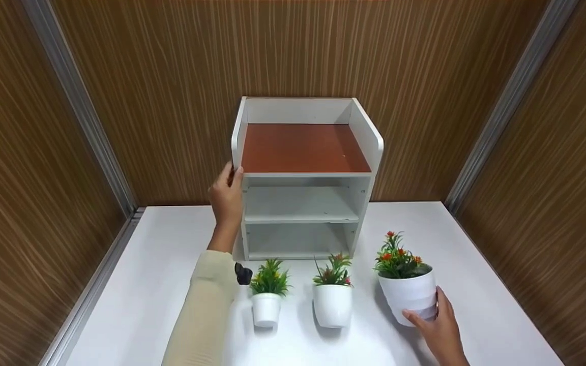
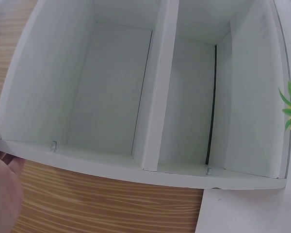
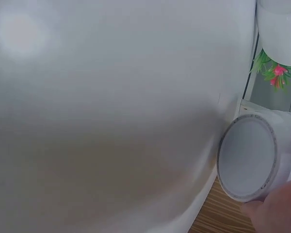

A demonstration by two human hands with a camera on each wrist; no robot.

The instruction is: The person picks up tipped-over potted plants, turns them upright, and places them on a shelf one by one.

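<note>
My left hand [image 1: 228, 195] grips the left side panel of a small white shelf unit [image 1: 300, 221] with a brown top board [image 1: 303, 147]. In the left wrist view, its thumb and fingers [image 2: 5, 194] sit at the edge of that panel. My right hand [image 1: 440, 325] holds a white ribbed flower pot [image 1: 409, 295] with orange-red flowers, thumb in front and fingers on its right side. The pot tilts slightly, and its round underside [image 3: 247, 158] shows in the right wrist view, lifted off the table.
Two more potted plants stand before the shelf: a small white pot [image 1: 266, 310] with yellow-green leaves and a rounded white pot [image 1: 332, 305] with pink flowers. All is on a white table [image 1: 125, 284], with wood-patterned walls [image 1: 171, 101] behind and at both sides.
</note>
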